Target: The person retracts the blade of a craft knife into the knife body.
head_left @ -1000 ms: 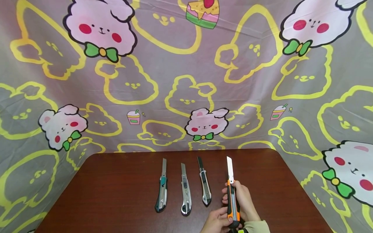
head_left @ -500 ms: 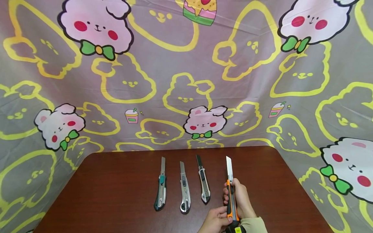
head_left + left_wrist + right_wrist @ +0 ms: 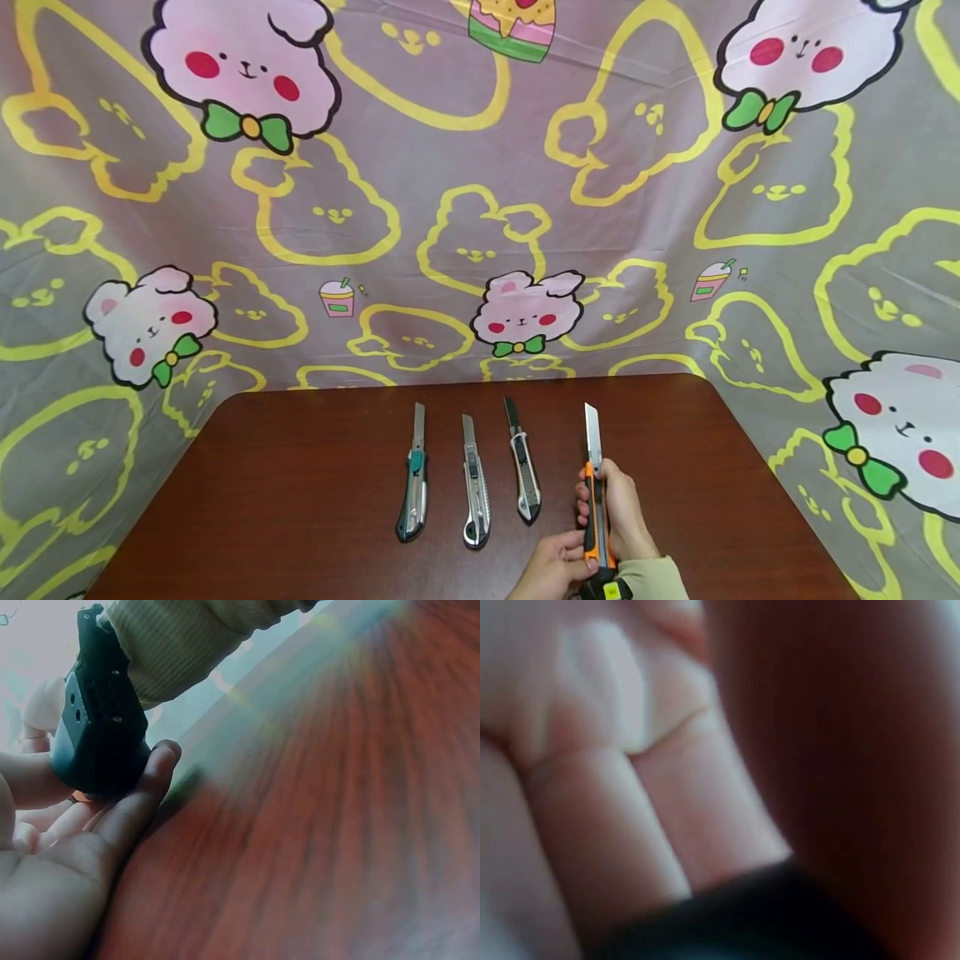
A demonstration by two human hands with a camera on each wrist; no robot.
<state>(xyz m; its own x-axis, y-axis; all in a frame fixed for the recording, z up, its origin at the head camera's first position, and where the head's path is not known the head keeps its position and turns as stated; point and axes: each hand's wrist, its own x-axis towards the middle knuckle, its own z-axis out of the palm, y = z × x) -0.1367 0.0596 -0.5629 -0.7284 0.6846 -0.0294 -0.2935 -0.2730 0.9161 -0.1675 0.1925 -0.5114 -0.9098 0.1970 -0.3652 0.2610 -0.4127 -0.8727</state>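
Observation:
In the head view, an orange-and-black utility knife [image 3: 592, 521] stands nearly upright over the table's right side, its silver blade extended and pointing away. My right hand [image 3: 627, 510] grips the upper handle, thumb near the blade's base and fingers curled behind it. Lower down, my left hand [image 3: 550, 568] pinches the butt end, with the thumb in front. Its palm and fingers [image 3: 90, 855] show in the left wrist view beside a black wrist camera [image 3: 101, 727] and a beige sleeve [image 3: 180, 645]. Blurred fingers [image 3: 615, 825] fill much of the right wrist view; the knife's far side is hidden.
Left of the hands, three more utility knives lie with blades out: a teal-and-silver one [image 3: 414, 496], a silver one [image 3: 476, 500] and a grey-black one [image 3: 527, 479]. A patterned cloth [image 3: 450, 208] rises behind and beside the brown table [image 3: 285, 492].
The head view has shifted slightly, so the table and knives sit a little higher and further left. Both hands keep hold of the orange-and-black utility knife, almost still.

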